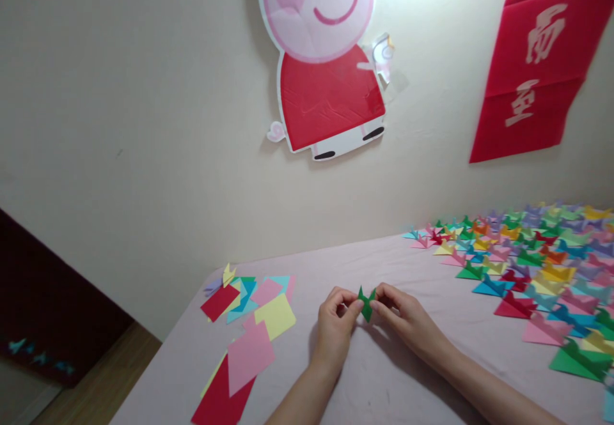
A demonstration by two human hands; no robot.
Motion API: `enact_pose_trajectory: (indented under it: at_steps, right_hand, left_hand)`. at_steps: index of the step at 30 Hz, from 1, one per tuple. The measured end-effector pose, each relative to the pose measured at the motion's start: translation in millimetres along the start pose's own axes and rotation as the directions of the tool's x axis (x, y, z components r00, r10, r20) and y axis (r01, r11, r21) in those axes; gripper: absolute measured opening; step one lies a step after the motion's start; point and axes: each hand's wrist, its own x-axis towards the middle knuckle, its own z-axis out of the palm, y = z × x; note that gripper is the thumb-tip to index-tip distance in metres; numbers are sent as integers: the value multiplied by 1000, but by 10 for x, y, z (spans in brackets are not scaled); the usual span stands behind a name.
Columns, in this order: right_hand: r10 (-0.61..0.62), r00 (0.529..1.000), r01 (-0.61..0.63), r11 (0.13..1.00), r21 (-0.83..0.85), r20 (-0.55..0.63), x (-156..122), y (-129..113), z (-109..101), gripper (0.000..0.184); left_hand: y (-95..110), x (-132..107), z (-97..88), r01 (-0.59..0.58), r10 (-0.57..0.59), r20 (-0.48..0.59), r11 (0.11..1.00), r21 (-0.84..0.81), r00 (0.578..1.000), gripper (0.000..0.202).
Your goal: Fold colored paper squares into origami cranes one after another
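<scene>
A small green folded-paper crane (367, 307), its two narrow points sticking up, is held over the middle of the cloth-covered table (345, 265). My left hand (336, 323) pinches its left side between thumb and fingers. On the other side, my right hand (400, 313) grips the right edge in the same way, thumb below and forefinger above. The two hands face each other with only the green paper between them. My palms and the back of the paper are hidden.
Loose coloured paper squares, among them a pink sheet (252, 355) and a red sheet (223, 396), lie at left. Beside them stands a yellow folded piece (229, 275). Rows of finished paper cranes (520, 271) cover the right side. The wall (192, 156) rises behind the table.
</scene>
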Motion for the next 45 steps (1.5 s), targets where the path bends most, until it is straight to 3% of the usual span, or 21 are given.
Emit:
enact_pose_trajectory:
  at_steps: [8, 22, 29, 34, 45]
  right_hand:
    - [34, 999, -34, 998, 45, 18, -7, -45, 27, 20]
    - [70, 998, -70, 992, 106, 1, 10, 11, -1, 26]
    - [105, 994, -102, 984, 148, -12, 12, -3, -13, 26]
    - [97, 995, -95, 985, 141, -8, 8, -9, -11, 26]
    - [38, 998, -41, 998, 56, 43, -6, -28, 17, 27]
  left_hand:
    - [-28, -19, 6, 63, -63, 13, 998, -15, 998, 15]
    - [-19, -8, 11, 67, -65, 23, 996, -63, 998, 18]
    - [-16, -17, 17, -10, 6, 43, 996, 91, 999, 13]
    - [-13, -21, 15, -55, 50, 56, 993, 105, 997, 16]
    - [-45, -37, 9, -53, 45, 44, 977, 205, 998, 17]
